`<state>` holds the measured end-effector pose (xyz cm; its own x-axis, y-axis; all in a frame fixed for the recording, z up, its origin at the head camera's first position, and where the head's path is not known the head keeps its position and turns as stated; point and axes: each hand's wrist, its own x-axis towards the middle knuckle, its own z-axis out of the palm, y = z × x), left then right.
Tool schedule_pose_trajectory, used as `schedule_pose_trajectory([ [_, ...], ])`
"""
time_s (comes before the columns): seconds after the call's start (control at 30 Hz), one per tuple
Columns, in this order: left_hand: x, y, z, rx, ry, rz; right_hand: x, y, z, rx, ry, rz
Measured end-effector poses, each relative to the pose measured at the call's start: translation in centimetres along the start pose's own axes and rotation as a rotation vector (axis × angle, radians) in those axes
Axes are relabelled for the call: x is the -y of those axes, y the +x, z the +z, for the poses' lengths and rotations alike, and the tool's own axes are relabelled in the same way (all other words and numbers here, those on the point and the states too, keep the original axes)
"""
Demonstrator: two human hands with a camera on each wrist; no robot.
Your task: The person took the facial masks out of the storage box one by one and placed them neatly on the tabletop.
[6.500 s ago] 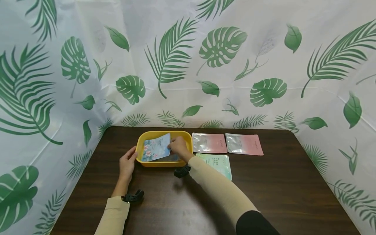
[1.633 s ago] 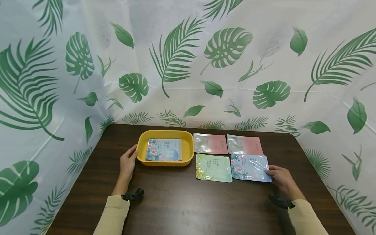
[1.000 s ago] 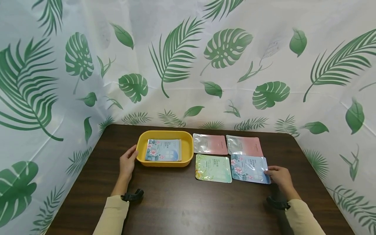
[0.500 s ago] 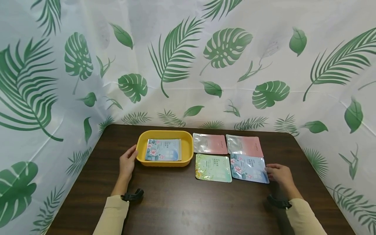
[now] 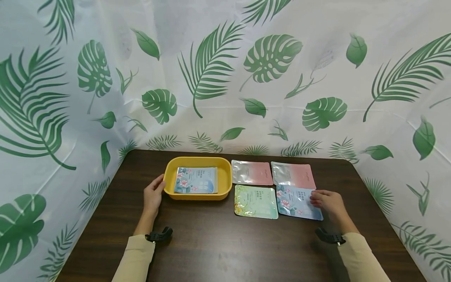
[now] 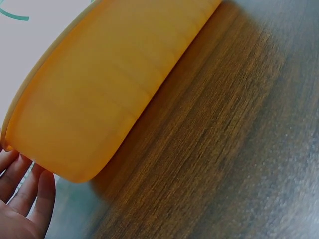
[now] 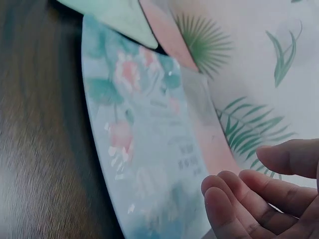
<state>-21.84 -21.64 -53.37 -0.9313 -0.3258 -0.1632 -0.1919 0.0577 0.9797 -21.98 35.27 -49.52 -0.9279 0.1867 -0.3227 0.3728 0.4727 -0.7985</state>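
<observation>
My left hand (image 5: pixel 152 196) holds the left end of a yellow plastic tray (image 5: pixel 197 197), its fingers (image 6: pixel 44 191) against the outer wall below the rim. Inside the tray lies a blue flowered face mask packet (image 5: pixel 196 180). On the table at the right, a second blue face mask packet (image 5: pixel 296 201) lies flat, slightly overlapping the pink packet behind it. My right hand (image 5: pixel 331 201) hovers at this packet's right side, fingertips over its upper right corner. In the right wrist view the fingers (image 7: pixel 219 206) are loosely bent with nothing between them.
Two pink and silver packets (image 5: pixel 251 172) lie side by side at the back, right of the tray. A green packet (image 5: pixel 256 201) lies in front, left of the blue one. The dark wooden table (image 5: pixel 225 243) ends at a leaf-patterned curtain (image 5: pixel 211 78).
Earlier my right hand took a blue packet from the tray and laid it at the front right. It has since let go of the edge and shifted left. My left hand stayed put.
</observation>
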Motion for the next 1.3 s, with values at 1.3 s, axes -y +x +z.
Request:
schedule_pose_trajectory([
  [1.3, -0.3, -0.4, 0.1, 0.002, -0.003, 0.004, 12.5, 0.8, 5.2, 0.171, 0.254, -0.245],
])
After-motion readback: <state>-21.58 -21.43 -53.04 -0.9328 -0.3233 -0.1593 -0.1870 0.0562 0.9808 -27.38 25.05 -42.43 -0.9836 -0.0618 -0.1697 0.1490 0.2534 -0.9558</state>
